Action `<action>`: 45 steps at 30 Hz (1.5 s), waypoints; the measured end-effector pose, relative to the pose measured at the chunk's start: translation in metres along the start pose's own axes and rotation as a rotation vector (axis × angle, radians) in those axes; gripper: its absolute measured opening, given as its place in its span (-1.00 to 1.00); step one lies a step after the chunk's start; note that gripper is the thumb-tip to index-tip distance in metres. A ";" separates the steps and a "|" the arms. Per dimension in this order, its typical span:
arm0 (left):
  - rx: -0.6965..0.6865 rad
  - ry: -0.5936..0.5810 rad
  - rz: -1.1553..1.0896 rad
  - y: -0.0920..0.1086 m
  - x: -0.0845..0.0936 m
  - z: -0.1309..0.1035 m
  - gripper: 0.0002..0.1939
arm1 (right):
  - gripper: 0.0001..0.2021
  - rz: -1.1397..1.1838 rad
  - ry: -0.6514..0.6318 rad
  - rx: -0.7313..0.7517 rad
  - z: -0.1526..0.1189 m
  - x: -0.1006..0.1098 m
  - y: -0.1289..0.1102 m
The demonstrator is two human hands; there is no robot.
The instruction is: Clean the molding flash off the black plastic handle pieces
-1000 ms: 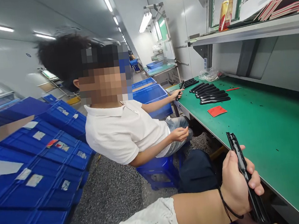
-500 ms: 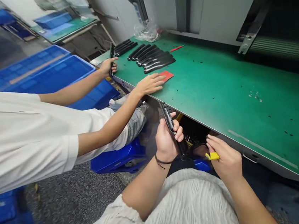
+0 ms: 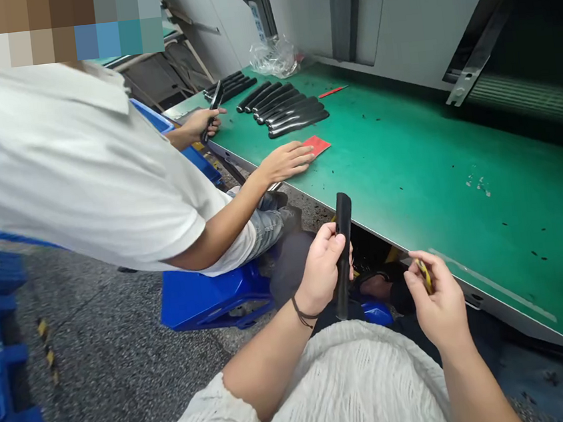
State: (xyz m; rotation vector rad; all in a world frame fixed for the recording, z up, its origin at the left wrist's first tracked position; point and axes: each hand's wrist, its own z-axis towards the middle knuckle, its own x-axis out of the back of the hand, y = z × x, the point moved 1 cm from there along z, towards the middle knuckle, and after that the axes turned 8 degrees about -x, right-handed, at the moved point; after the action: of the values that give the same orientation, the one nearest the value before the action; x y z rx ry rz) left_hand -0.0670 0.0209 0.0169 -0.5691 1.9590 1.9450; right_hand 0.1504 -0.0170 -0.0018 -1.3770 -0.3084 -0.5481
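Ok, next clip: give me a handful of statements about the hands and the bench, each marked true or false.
1. The left hand holds a long black part roughly upright. True.
2. The right hand is empty. False: it pinches a small yellow tool between its fingers.
3. A co-worker's hand rests on the green bench at a red card. True.
4. The row of black parts lies on the floor. False: it lies on the green bench, beyond the red card.
5. The co-worker's other hand holds a black part at the bench's far edge. True.
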 end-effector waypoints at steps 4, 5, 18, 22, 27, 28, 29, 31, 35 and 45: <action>0.067 -0.055 0.057 -0.003 -0.008 -0.009 -0.54 | -0.77 0.030 -0.110 0.108 0.002 0.025 -0.013; 0.090 -0.082 0.054 -0.003 -0.011 -0.011 -0.53 | -0.77 0.005 -0.114 0.157 0.005 0.031 -0.017; 0.267 -0.290 0.016 0.002 -0.043 -0.040 -0.52 | -0.82 -0.454 -0.059 0.666 0.052 0.075 -0.061; 0.279 -0.328 0.031 0.004 -0.045 -0.043 -0.54 | -0.75 -0.546 -0.028 0.742 0.061 0.081 -0.069; 0.270 -0.372 0.074 0.006 -0.047 -0.045 -0.53 | -0.58 -0.577 -0.061 0.728 0.067 0.083 -0.075; 0.264 -0.378 0.088 0.006 -0.047 -0.045 -0.53 | -0.53 -0.578 -0.059 0.727 0.068 0.082 -0.075; 0.256 -0.384 0.101 0.007 -0.048 -0.045 -0.53 | -0.50 -0.584 -0.057 0.724 0.068 0.082 -0.076; 0.240 -0.393 0.129 0.009 -0.049 -0.044 -0.53 | -0.46 -0.607 -0.056 0.720 0.069 0.079 -0.078; 0.206 -0.420 0.173 0.010 -0.048 -0.044 -0.53 | -0.44 -0.655 -0.048 0.708 0.069 0.077 -0.081; 0.150 -0.377 0.191 0.003 -0.046 -0.045 -0.54 | -0.44 -0.766 0.047 0.703 0.060 0.073 -0.084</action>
State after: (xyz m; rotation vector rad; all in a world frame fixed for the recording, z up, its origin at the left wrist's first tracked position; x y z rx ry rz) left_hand -0.0265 -0.0215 0.0431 0.0277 1.9429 1.8260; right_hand 0.1729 0.0198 0.1173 -0.5261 -0.9107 -0.9800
